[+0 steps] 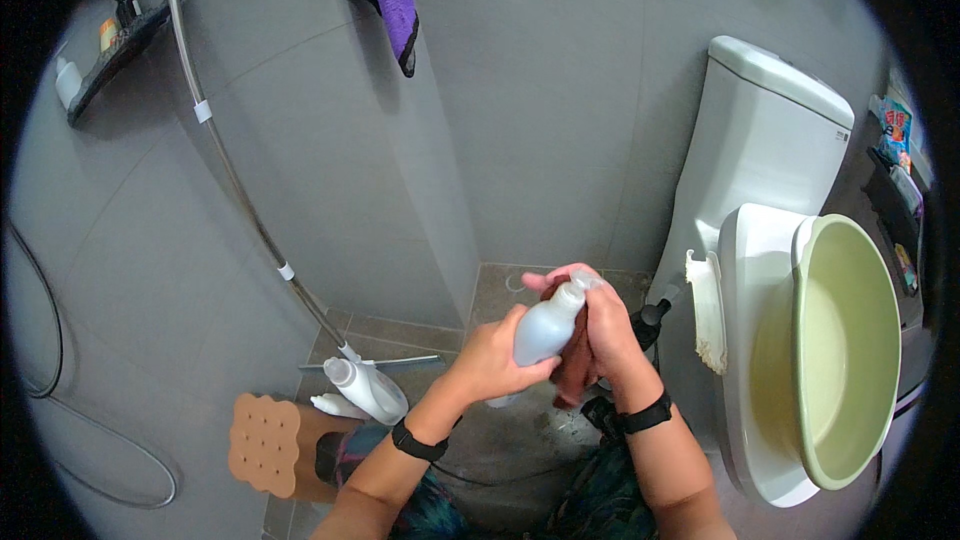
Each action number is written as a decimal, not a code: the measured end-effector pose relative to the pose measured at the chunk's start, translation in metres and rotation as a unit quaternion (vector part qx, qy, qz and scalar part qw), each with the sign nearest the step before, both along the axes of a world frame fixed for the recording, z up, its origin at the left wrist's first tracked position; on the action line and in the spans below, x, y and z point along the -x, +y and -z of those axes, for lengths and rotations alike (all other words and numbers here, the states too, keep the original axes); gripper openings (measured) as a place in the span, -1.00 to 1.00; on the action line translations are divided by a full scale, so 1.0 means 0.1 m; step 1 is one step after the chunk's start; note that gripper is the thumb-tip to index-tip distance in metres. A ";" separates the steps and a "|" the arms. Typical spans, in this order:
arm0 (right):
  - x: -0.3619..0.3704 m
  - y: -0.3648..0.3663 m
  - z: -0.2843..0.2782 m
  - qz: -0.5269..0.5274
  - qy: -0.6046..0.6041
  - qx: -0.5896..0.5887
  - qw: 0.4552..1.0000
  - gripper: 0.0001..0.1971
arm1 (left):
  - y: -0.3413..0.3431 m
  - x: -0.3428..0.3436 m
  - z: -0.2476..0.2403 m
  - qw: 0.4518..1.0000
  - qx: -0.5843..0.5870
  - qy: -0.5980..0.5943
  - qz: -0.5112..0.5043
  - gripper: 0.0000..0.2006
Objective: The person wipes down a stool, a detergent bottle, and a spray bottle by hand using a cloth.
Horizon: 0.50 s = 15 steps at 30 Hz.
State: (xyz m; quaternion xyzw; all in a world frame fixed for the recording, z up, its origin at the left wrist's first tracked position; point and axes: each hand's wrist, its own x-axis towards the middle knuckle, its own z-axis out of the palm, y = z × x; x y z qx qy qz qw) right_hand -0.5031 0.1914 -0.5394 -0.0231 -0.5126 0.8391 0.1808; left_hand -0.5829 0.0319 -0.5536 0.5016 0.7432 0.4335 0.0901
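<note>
A pale, translucent bottle (543, 333) with a white top tilts up and to the right in front of me. My left hand (490, 358) is closed around its body from the left. My right hand (610, 328) is closed on a reddish-brown cloth (573, 370), which hangs down behind and beside the bottle. The fingers of that hand reach the bottle's white top, and part of the cloth is hidden behind the bottle. Both wrists carry dark bands.
At right, a large pale green basin (850, 340) rests on the white toilet (770, 110). A white brush-like piece (708, 310) is beside it. On the left are a long-poled squeegee (400, 361), a white jug (368, 390), a brown stool (262, 445) and a grey hose (110, 505).
</note>
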 end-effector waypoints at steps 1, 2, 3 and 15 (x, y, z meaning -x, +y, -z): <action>-0.01 0.05 -0.02 -0.054 -0.050 0.064 0.995 -0.76 | -0.01 -0.01 0.00 0.999 0.004 -0.024 0.027 -0.40; 0.00 0.08 0.01 -0.073 -0.072 0.088 0.991 -0.77 | -0.02 -0.03 0.00 0.997 0.007 -0.049 0.053 -0.39; 0.01 0.11 0.05 -0.091 -0.093 0.111 0.985 -0.79 | -0.01 -0.06 0.00 0.992 0.002 -0.094 0.086 -0.38; 0.00 -0.50 0.29 0.191 -0.008 -0.334 0.923 -0.62 | 0.08 0.14 0.03 0.877 -0.329 -0.343 -0.074 -0.55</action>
